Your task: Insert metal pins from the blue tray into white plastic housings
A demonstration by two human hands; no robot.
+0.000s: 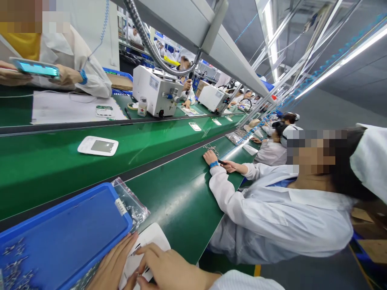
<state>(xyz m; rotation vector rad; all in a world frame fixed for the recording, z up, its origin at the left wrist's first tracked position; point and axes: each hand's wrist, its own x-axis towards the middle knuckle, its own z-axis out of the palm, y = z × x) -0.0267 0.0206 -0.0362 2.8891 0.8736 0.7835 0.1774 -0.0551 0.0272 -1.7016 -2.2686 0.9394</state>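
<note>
At the bottom of the head view, a white plastic casing (157, 237) lies under both of my hands. My left hand (113, 262) rests along its left side, fingers stretched out, beside the blue tray. Over the casing, my right hand (169, 264) has its fingers bent together in a pinch; what is between the fingertips is too small to make out. Small dark marks or slots show on the casing. The blue tray (75, 217) holds small metal parts (18, 266) at its lower left.
A clear plastic bag (131, 203) lies beside the tray. A conveyor (145, 141) carries white devices (98, 146). A co-worker in white (266, 205) sits at the right, hands on the green table (181, 197). Across the conveyor, a person holds a phone near a white machine (155, 90).
</note>
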